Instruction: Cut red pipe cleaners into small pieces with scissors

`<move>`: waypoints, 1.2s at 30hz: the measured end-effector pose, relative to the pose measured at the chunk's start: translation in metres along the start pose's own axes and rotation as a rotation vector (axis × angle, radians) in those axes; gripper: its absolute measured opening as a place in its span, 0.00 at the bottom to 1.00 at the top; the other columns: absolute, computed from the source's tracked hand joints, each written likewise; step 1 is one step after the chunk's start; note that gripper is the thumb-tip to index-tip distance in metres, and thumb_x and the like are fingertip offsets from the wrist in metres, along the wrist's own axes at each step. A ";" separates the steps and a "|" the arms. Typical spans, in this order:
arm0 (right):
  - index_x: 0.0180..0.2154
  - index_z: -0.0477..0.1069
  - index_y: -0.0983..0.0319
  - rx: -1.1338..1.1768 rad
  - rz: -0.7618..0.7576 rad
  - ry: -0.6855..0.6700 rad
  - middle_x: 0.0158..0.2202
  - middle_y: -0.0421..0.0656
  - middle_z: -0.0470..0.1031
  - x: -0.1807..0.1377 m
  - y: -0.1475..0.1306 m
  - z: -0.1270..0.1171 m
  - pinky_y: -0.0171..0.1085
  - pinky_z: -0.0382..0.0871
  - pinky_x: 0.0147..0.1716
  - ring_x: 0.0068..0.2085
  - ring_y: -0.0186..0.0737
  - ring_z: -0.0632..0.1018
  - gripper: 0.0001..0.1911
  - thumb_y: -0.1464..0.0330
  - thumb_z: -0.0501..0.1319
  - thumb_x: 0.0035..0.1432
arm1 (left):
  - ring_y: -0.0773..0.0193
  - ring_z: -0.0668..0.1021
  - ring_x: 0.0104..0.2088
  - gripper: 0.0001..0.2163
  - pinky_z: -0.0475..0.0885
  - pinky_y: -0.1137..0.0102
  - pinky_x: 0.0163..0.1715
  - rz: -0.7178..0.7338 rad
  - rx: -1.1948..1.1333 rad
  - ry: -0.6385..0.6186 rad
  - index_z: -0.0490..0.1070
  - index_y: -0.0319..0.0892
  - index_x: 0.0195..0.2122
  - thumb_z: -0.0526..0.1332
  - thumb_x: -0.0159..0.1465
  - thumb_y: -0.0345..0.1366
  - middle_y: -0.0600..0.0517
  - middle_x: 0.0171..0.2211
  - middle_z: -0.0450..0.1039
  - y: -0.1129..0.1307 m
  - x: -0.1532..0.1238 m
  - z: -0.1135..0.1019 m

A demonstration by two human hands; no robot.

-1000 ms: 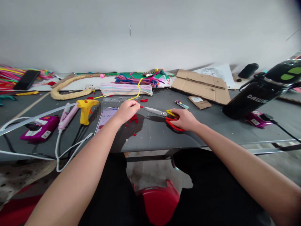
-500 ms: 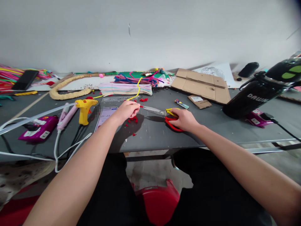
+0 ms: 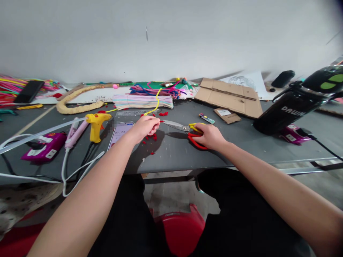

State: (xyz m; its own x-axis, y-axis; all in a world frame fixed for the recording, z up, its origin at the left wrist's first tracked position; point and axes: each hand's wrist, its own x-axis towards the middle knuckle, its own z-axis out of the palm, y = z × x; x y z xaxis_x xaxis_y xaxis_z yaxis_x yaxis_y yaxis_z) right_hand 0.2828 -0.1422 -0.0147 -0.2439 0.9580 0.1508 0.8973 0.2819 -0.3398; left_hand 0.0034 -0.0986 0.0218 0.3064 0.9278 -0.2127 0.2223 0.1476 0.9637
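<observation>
My left hand is closed in a pinch on a yellow pipe cleaner that curves up and away from it; a short red tip sticks out toward the blades. My right hand grips the red and yellow handles of a pair of scissors, whose blades lie low over the grey table and point at the left hand's fingers. Small red fuzzy scraps lie on the table under and around the left hand.
A phone lies just left of my left hand, beside a yellow glue gun and white cables. Bundles of pipe cleaners lie behind, cardboard at back right, a black bottle at right.
Almost nothing has moved. My left hand has shifted slightly right toward the scissor tips; my right hand stays on the handles.
</observation>
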 end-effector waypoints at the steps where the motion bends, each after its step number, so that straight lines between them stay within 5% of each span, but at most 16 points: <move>1: 0.34 0.69 0.58 0.001 0.000 0.001 0.29 0.40 0.71 0.000 0.000 0.000 0.35 0.52 0.27 0.28 0.36 0.66 0.15 0.54 0.60 0.52 | 0.74 0.59 0.17 0.13 0.49 0.72 0.17 -0.003 -0.001 0.000 0.59 0.40 0.21 0.58 0.61 0.34 0.55 0.20 0.57 0.001 0.000 0.000; 36: 0.31 0.69 0.58 -0.033 -0.017 -0.010 0.27 0.40 0.71 0.002 0.001 -0.001 0.35 0.51 0.27 0.27 0.37 0.65 0.14 0.54 0.60 0.52 | 0.74 0.58 0.18 0.14 0.49 0.71 0.18 0.022 0.040 -0.009 0.58 0.41 0.20 0.60 0.59 0.35 0.54 0.20 0.56 -0.003 0.000 -0.002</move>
State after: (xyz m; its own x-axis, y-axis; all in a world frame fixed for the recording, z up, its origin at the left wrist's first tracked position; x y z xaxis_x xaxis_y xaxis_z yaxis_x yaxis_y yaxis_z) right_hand 0.2837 -0.1398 -0.0140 -0.2624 0.9537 0.1471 0.9046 0.2962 -0.3065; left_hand 0.0013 -0.0985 0.0196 0.3202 0.9274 -0.1934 0.2520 0.1134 0.9611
